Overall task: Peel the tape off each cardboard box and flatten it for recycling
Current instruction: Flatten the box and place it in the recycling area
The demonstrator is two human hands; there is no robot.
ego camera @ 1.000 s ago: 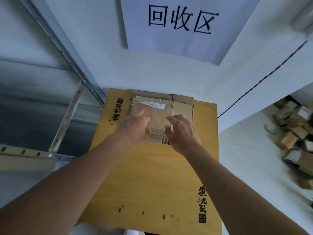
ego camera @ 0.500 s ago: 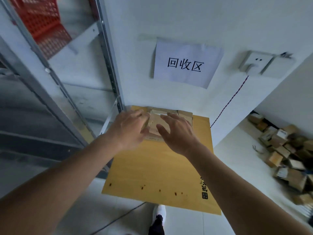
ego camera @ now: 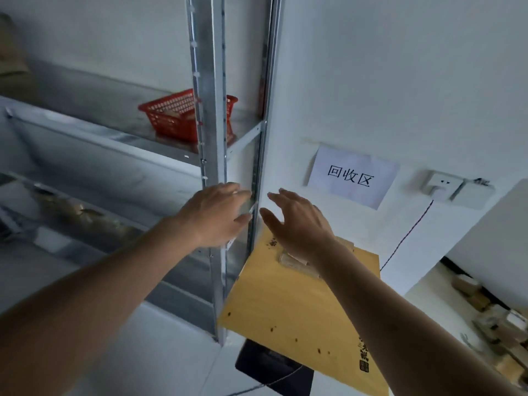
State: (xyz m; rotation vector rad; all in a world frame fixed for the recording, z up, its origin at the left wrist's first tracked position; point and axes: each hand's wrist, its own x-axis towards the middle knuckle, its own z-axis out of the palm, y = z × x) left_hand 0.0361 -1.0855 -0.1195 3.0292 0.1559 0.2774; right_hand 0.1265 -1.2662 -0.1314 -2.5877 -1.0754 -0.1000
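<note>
Both hands lifted clear above the flattened brown cardboard stack [ego camera: 294, 260].

The left hand [ego camera: 215, 214] and right hand [ego camera: 300, 224] hover with fingers spread and relaxed, holding nothing. The flattened cardboard lies at the far end of the square yellow wooden board [ego camera: 285, 310], partly hidden under the right wrist, below the white paper sign [ego camera: 353, 177]. The step in hand looks like fetching another box; the taped brown cardboard boxes [ego camera: 503, 332] are piled on the floor to the right, so turning there fully before reaching would serve best.
</note>
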